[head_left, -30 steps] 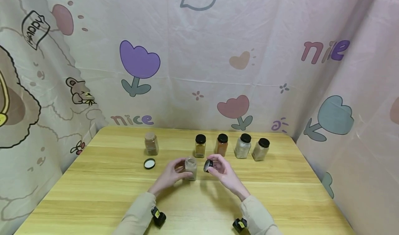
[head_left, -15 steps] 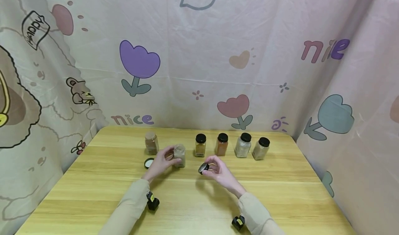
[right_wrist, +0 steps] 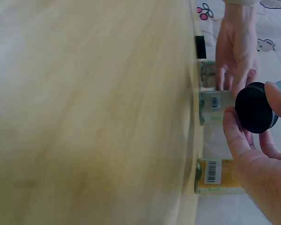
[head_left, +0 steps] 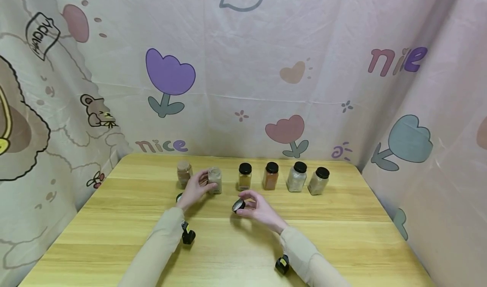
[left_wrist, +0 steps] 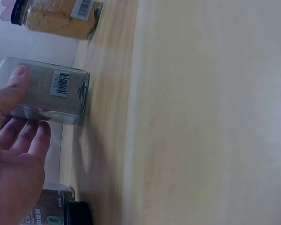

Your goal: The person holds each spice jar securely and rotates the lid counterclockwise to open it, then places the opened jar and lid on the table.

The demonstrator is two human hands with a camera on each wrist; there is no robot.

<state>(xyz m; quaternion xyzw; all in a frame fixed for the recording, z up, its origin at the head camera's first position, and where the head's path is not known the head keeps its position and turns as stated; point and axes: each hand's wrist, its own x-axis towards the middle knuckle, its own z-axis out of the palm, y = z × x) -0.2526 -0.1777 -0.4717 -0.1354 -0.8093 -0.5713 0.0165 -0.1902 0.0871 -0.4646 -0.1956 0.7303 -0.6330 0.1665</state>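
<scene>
My left hand (head_left: 195, 189) grips an uncapped glass jar (head_left: 215, 180) of pale greyish powder, upright at the back of the table. In the left wrist view the thumb lies across the jar (left_wrist: 47, 91) beside its barcode label, with the fingers on the opposite side. Just left of this hand stands an uncapped jar of brown powder (head_left: 184, 175). A black lid with a white inside (head_left: 179, 197) lies in front of the brown jar, mostly hidden by the left hand. My right hand (head_left: 260, 211) pinches another black lid (head_left: 238, 205) above the table, its dark top (right_wrist: 254, 108) showing in the right wrist view.
To the right along the back stand several black-capped jars: a yellow-brown one (head_left: 244, 179), an orange one (head_left: 271, 178), a whitish one (head_left: 296, 179) and a pale beige one (head_left: 318, 183). A printed cloth (head_left: 236, 67) hangs behind the wooden table (head_left: 342, 236).
My left hand has carried the uncapped greyish jar left and back, into line with the other jars. My right hand has shifted left with the black lid.
</scene>
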